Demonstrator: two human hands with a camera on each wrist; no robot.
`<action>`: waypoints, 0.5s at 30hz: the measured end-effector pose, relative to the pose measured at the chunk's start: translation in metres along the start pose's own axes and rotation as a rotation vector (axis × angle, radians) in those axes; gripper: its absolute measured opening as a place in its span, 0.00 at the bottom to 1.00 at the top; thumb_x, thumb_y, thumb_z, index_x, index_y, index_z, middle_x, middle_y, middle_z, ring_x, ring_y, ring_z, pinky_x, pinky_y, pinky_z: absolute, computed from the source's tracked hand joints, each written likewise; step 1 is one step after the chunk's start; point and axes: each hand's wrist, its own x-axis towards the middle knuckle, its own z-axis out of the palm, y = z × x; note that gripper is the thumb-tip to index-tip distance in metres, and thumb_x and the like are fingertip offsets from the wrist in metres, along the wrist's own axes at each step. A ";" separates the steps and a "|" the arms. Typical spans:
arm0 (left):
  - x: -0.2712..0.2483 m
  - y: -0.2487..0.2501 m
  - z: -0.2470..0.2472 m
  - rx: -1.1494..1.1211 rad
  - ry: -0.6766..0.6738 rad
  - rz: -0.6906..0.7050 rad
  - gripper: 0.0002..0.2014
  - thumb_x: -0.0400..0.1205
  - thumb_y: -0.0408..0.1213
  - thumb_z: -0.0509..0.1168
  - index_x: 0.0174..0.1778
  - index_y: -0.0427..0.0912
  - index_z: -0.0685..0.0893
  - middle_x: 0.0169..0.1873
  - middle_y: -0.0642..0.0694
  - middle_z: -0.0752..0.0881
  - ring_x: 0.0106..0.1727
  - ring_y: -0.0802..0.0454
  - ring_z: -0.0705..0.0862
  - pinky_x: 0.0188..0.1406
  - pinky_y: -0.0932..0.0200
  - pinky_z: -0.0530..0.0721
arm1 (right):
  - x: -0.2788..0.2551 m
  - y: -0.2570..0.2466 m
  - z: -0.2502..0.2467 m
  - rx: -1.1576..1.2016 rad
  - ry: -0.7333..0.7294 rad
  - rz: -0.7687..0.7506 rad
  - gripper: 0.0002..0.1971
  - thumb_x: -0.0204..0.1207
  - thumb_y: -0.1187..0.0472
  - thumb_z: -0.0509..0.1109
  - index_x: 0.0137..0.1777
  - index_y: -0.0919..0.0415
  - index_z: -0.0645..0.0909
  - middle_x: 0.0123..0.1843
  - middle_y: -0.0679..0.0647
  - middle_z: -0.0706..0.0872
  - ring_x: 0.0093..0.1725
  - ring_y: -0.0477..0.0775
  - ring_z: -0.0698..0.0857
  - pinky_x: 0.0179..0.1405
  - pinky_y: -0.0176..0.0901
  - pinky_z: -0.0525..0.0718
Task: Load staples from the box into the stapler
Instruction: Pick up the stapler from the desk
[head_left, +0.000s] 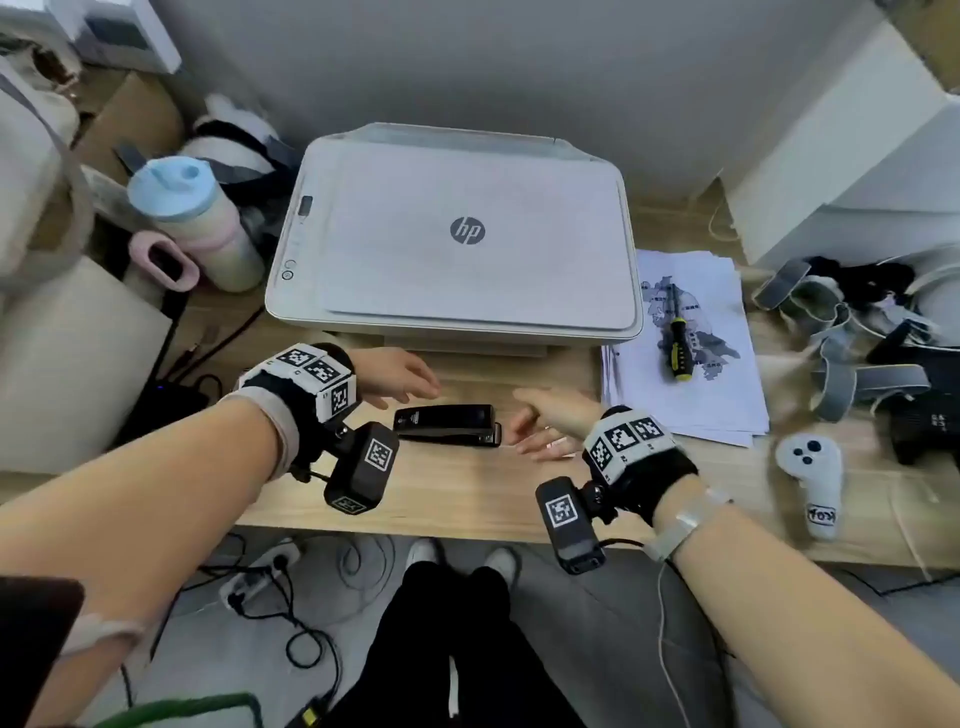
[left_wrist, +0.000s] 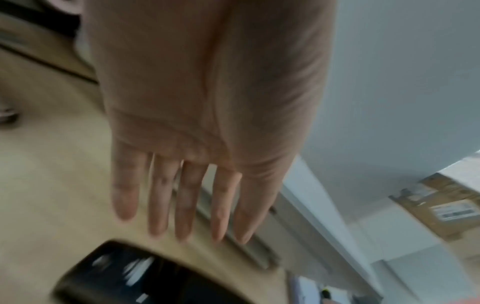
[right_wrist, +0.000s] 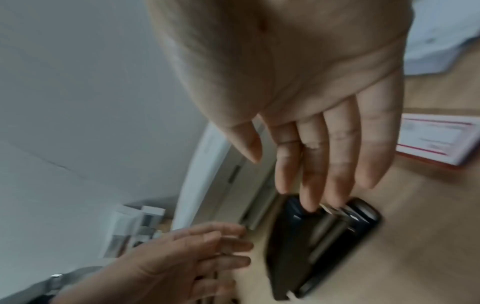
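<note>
Both hands hover open over the desk, one at each end of the stapler! Left hand (head_left: 395, 375) sits just behind the stapler's left end, fingers (left_wrist: 158, 197) straight and spread, holding nothing. Right hand (head_left: 550, 423) reaches in from the other side, fingers (right_wrist: 337, 164) extended toward the stapler's right end; whether the tips actually touch it, the blurred wrist view won't settle. Between them lies the black stapler (head_left: 447, 423), flat on the wooden desk (head_left: 467, 488), closed, running left to right. Just beyond it stands the white printer (head_left: 462, 234). Off to the right, a stack of printed sheets (head_left: 691, 364) carries a yellow-and-black screwdriver (head_left: 678, 338), and a white controller (head_left: 810, 478) rests nearer the desk's front edge.
</note>
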 end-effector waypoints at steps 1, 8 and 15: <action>0.003 -0.003 0.002 0.023 -0.006 -0.009 0.20 0.80 0.45 0.65 0.68 0.49 0.76 0.70 0.44 0.78 0.68 0.47 0.77 0.60 0.53 0.77 | 0.002 0.003 0.004 0.018 -0.019 0.043 0.24 0.81 0.43 0.53 0.36 0.62 0.78 0.38 0.56 0.85 0.37 0.50 0.83 0.35 0.38 0.83; 0.025 -0.026 0.022 0.159 -0.008 -0.021 0.27 0.73 0.40 0.75 0.69 0.45 0.78 0.57 0.40 0.86 0.52 0.47 0.83 0.54 0.58 0.77 | 0.016 0.014 0.032 0.210 -0.057 0.065 0.28 0.79 0.40 0.53 0.61 0.65 0.75 0.55 0.64 0.86 0.41 0.53 0.85 0.36 0.40 0.85; 0.022 -0.050 0.057 -0.244 -0.046 -0.107 0.20 0.65 0.28 0.79 0.50 0.33 0.80 0.39 0.36 0.87 0.30 0.49 0.91 0.37 0.56 0.91 | 0.026 0.017 0.030 0.442 0.179 0.001 0.16 0.75 0.48 0.66 0.52 0.62 0.76 0.41 0.58 0.84 0.37 0.50 0.83 0.30 0.37 0.86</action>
